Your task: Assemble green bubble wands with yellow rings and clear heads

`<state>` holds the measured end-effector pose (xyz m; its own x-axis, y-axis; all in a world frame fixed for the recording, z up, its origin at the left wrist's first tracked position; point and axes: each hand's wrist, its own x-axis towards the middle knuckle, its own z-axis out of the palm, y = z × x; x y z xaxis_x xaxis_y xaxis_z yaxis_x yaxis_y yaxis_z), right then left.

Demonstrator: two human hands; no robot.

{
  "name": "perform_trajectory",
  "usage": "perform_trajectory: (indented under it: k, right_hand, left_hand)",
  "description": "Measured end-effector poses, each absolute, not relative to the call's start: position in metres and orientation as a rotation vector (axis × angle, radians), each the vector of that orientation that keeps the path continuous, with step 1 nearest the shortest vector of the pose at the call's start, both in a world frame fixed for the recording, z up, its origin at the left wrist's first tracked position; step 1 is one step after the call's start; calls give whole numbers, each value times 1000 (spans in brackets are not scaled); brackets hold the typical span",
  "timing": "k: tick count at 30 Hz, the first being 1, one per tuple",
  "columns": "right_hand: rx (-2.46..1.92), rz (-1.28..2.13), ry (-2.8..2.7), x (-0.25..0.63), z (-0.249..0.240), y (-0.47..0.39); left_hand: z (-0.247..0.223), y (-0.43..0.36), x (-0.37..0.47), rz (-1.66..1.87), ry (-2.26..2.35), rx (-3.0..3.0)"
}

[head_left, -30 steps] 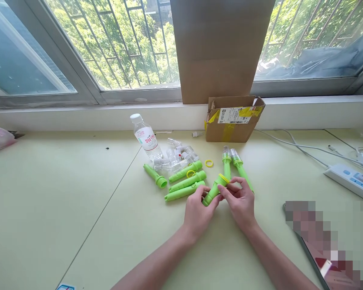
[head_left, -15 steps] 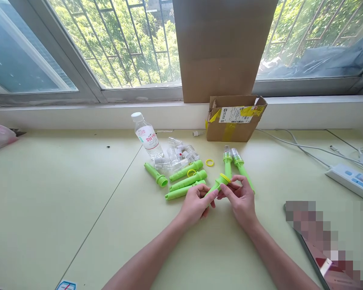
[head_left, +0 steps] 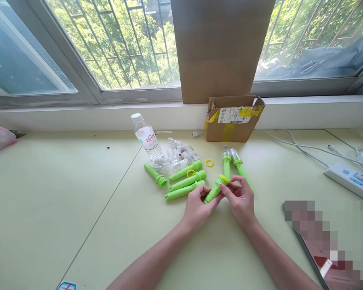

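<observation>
My left hand (head_left: 199, 207) is closed around the lower part of a green plastic tube (head_left: 212, 195), tilted with its wide end up and to the right. A yellow ring (head_left: 224, 179) sits around that wide end. Thumb and fingers of my right hand (head_left: 239, 200) pinch at the ring and the collar below it; some fingertips are hidden. Left of my hands lie several more green tubes (head_left: 187, 180), with a loose yellow ring (head_left: 190, 173) among them. Another yellow ring (head_left: 209, 163) lies farther back. Two green tubes with clear caps (head_left: 226, 163) rest just beyond my right hand.
Clear plastic caps (head_left: 177, 163) are heaped behind the green tubes, beside a water bottle (head_left: 148, 139). A cardboard box (head_left: 230, 131) stands by the wall. At right are a power strip (head_left: 347, 179) with cables and a dark flat device (head_left: 308, 245), partly pixelated.
My left hand has shifted its grip lower on the green tube, so more of the tube shows. The right hand stays at the yellow ring.
</observation>
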<state>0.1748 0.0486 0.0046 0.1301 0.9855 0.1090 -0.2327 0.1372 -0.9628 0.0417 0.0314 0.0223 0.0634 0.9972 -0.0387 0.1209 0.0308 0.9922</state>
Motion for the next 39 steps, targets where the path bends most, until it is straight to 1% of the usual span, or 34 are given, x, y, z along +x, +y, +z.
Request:
perform_trajectory:
  k: [4,9,18,25,29,35,39]
  right_hand:
    - [-973,1150,-1022,175,4,51]
    - [-942,1197,-1036,176,5,50]
    - [-1006,1109,-1050,177,6,46]
    - [-963,1144,-1058,175,9,45]
    - [-990,1111,-1058,174,10,45]
    - [-1029,1018,-1032,175,8,46]
    - [-1047,1001,-1008,174,6,47]
  left_hand:
    - [26,34,37,970,1197,1166]
    - [25,37,33,894,1160,1159]
    - [22,38,30,873,1097,1174]
    - [23,40,27,852,1044,1179]
    - [25,41,25,838,1039,1193]
    - [28,38,31,800,1151,1295]
    - [26,34,37,915,1250,1474]
